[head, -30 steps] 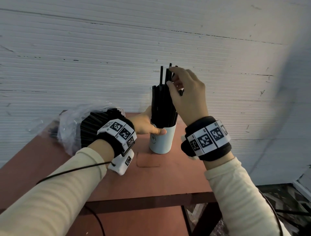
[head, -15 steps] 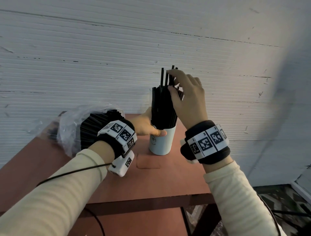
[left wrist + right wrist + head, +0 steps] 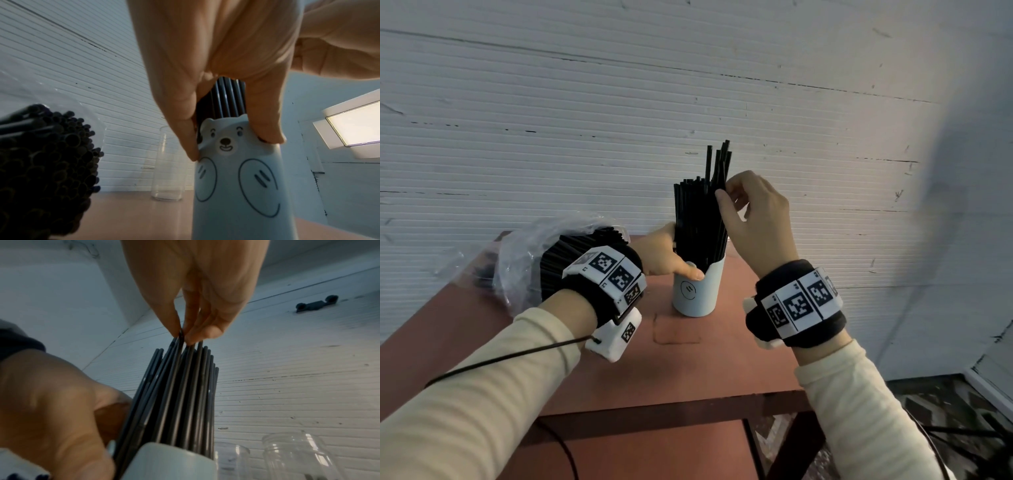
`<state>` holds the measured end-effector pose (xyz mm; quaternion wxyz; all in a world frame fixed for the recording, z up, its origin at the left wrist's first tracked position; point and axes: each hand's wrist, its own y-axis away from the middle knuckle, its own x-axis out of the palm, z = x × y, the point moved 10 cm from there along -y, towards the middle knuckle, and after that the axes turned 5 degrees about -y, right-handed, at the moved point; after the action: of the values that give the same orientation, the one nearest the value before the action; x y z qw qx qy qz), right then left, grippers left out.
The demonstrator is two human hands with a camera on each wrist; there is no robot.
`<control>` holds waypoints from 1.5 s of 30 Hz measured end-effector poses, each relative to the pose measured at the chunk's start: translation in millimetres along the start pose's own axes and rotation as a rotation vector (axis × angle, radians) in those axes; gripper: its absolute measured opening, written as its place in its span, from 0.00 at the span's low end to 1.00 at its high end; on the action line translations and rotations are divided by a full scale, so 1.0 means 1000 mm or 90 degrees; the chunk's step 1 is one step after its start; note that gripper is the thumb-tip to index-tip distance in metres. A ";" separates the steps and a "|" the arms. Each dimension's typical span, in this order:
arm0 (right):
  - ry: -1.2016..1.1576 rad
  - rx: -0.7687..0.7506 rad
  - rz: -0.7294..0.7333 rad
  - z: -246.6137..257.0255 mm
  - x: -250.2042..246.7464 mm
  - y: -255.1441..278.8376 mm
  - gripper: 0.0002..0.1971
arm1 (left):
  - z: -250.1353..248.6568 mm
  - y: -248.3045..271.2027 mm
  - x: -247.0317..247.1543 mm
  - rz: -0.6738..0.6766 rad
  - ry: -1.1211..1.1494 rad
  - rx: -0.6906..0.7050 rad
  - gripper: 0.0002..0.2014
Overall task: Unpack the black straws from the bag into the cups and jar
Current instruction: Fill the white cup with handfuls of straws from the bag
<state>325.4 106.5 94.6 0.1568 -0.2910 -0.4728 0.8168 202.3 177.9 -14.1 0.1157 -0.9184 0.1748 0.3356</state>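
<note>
Only your left wrist view showed the bear face printed on the pale cup [image 3: 236, 186]; the head view showed its plain side. A clear glass [image 3: 167, 170] and a clear jar [image 3: 296, 456] behind the cup appeared only in the wrist views. The plastic bag [image 3: 524, 260], holding the remaining straws, lay on the red table [image 3: 688, 370] left of the cup, partly hidden by your left wrist. Your left hand [image 3: 661, 253] gripped the cup at its rim, thumb and fingers wrapped round the black straws [image 3: 698, 222] standing in it. Your right hand [image 3: 756, 219] pinched a few raised straws narrowly between thumb and fingertips [image 3: 205, 332].
</note>
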 end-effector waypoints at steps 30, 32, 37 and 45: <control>0.104 0.149 0.083 -0.001 0.018 0.000 0.08 | 0.014 0.000 -0.007 -0.074 -0.065 -0.033 0.38; 0.132 0.165 0.098 -0.005 0.023 0.001 0.10 | 0.015 0.000 -0.006 -0.073 -0.068 -0.032 0.37; 0.083 0.174 0.092 -0.004 0.028 0.002 0.08 | 0.017 0.000 -0.009 -0.082 -0.045 -0.031 0.36; 0.062 0.154 0.149 -0.010 0.031 0.001 0.07 | 0.022 0.001 -0.010 -0.079 0.001 -0.031 0.50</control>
<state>307.3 129.6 79.7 0.1175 -0.3621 -0.3257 0.8655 181.9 186.3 -23.9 0.1133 -0.9303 0.1095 0.3312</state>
